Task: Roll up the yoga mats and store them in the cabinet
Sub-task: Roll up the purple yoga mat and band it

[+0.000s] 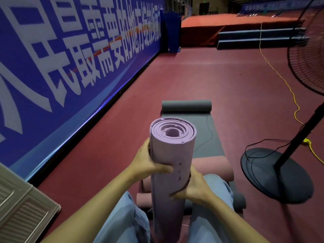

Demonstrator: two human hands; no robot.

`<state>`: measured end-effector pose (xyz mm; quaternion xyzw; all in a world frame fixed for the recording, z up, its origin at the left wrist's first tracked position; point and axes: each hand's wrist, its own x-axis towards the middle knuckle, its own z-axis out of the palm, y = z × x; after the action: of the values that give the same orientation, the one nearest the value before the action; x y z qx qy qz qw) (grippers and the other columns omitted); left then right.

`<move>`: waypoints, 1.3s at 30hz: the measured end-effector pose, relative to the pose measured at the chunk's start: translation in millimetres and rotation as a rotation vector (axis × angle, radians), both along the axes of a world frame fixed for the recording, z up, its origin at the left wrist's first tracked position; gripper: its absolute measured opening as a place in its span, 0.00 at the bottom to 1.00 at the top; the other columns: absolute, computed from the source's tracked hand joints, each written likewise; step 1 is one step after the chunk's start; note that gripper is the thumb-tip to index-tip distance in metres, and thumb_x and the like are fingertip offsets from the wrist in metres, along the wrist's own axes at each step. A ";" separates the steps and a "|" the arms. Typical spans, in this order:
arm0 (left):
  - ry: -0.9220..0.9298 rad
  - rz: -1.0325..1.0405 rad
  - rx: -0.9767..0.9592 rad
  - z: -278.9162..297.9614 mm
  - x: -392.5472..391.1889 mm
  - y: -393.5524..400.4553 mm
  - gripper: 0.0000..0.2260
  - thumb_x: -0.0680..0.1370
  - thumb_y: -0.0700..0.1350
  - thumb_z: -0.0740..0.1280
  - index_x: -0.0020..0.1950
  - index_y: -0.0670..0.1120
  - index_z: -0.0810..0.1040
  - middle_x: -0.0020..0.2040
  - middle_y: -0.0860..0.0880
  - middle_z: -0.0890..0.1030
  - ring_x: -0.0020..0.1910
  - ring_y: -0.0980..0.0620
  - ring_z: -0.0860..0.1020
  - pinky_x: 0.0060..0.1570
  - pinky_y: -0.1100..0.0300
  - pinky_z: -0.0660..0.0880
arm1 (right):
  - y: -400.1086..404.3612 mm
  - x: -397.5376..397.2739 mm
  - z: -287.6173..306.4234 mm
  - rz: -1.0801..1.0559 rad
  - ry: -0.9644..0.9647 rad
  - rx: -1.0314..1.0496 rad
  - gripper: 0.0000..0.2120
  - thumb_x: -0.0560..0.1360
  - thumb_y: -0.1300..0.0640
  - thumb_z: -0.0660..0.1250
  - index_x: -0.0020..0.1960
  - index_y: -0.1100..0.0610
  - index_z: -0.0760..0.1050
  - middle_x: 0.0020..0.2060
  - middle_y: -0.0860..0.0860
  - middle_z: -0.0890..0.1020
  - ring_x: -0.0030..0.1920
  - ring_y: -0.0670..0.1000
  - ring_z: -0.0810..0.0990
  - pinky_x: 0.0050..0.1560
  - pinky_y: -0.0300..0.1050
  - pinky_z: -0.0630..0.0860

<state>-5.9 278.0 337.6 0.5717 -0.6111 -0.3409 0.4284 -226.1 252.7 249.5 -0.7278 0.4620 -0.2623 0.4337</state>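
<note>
A rolled purple yoga mat [172, 151] stands upright between my knees, its spiral end facing up. My left hand [149, 162] grips its left side, thumb across the front. Lower down, my right hand [194, 188] wraps its right side. Behind it a grey yoga mat [205, 137] lies flat on the floor with its far end curled into a roll [186, 106]. A rolled pink mat [220, 169] lies crosswise just past my knees. A beige cabinet panel [19, 206] shows at the lower left.
A blue banner wall [70, 58] runs along the left. A standing fan has its round black base [275, 174] on the right, with a black cord and a yellow cable [280, 76] across the red floor. A raised red platform [228, 25] lies far ahead.
</note>
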 end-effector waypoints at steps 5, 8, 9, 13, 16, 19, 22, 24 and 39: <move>-0.128 0.129 -0.028 0.3 -8.8 13.1 0.53 0.47 0.57 0.87 0.70 0.63 0.69 0.61 0.65 0.80 0.61 0.63 0.78 0.57 0.55 0.79 | 1.4 2.8 3.8 0.008 -0.044 -0.051 0.51 0.50 0.56 0.83 0.68 0.38 0.67 0.60 0.35 0.78 0.59 0.36 0.78 0.52 0.45 0.81; -0.178 0.147 -0.017 -8.5 -15.0 17.1 0.54 0.47 0.59 0.86 0.71 0.62 0.68 0.61 0.64 0.80 0.60 0.59 0.79 0.56 0.53 0.79 | 1.7 2.7 0.3 -0.030 -0.157 -0.081 0.50 0.55 0.66 0.82 0.71 0.44 0.67 0.63 0.44 0.80 0.64 0.47 0.79 0.54 0.53 0.82; -0.158 0.140 -0.003 -12.9 -16.5 18.9 0.54 0.47 0.59 0.86 0.71 0.62 0.67 0.61 0.64 0.80 0.60 0.59 0.79 0.57 0.51 0.80 | 2.7 1.7 -1.0 -0.051 -0.186 -0.099 0.52 0.56 0.68 0.82 0.73 0.45 0.65 0.64 0.47 0.79 0.65 0.50 0.79 0.55 0.54 0.81; -0.147 0.059 -0.011 -30.9 -21.9 30.1 0.54 0.52 0.61 0.86 0.72 0.68 0.62 0.66 0.69 0.75 0.66 0.63 0.75 0.66 0.51 0.75 | 9.1 -3.9 -7.4 -0.074 -0.241 -0.083 0.60 0.53 0.64 0.86 0.77 0.47 0.58 0.70 0.47 0.74 0.71 0.50 0.74 0.68 0.57 0.75; -0.140 0.048 -0.074 -27.3 -29.0 32.6 0.52 0.53 0.62 0.86 0.69 0.77 0.59 0.66 0.73 0.73 0.68 0.66 0.73 0.68 0.56 0.73 | 10.5 -9.7 -2.2 -0.055 -0.263 -0.074 0.61 0.53 0.65 0.87 0.76 0.47 0.58 0.70 0.46 0.74 0.70 0.48 0.74 0.69 0.55 0.74; -0.138 0.081 -0.167 -16.5 -32.9 32.4 0.48 0.52 0.62 0.85 0.66 0.77 0.65 0.63 0.70 0.78 0.64 0.64 0.77 0.62 0.58 0.76 | 11.7 -13.6 15.0 -0.064 -0.289 -0.122 0.58 0.51 0.69 0.85 0.73 0.47 0.62 0.66 0.43 0.76 0.67 0.45 0.76 0.66 0.47 0.75; -0.224 0.083 -0.209 -8.1 -27.2 31.6 0.52 0.51 0.70 0.82 0.72 0.64 0.68 0.67 0.63 0.77 0.67 0.63 0.75 0.66 0.59 0.73 | 13.2 -18.9 27.4 -0.045 -0.305 -0.194 0.57 0.51 0.67 0.86 0.73 0.47 0.63 0.66 0.42 0.77 0.66 0.45 0.76 0.63 0.39 0.74; -0.322 0.056 -0.166 -9.5 -21.8 30.9 0.57 0.51 0.75 0.78 0.76 0.56 0.68 0.70 0.61 0.74 0.69 0.62 0.72 0.69 0.61 0.69 | 14.0 -20.6 25.1 -0.019 -0.285 -0.191 0.58 0.50 0.66 0.87 0.73 0.48 0.63 0.66 0.42 0.77 0.66 0.46 0.77 0.63 0.40 0.75; -0.130 0.269 0.001 -40.4 5.8 74.7 0.62 0.45 0.66 0.85 0.76 0.55 0.68 0.63 0.64 0.79 0.62 0.69 0.76 0.62 0.68 0.73 | 16.2 24.6 37.7 0.199 -0.130 -0.172 0.55 0.55 0.41 0.86 0.75 0.45 0.61 0.68 0.42 0.74 0.68 0.42 0.75 0.69 0.47 0.73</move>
<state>-0.1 352.7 297.2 0.6697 -0.5550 -0.2430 0.4294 -201.5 268.9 287.2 -0.7860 0.3343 -0.3029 0.4227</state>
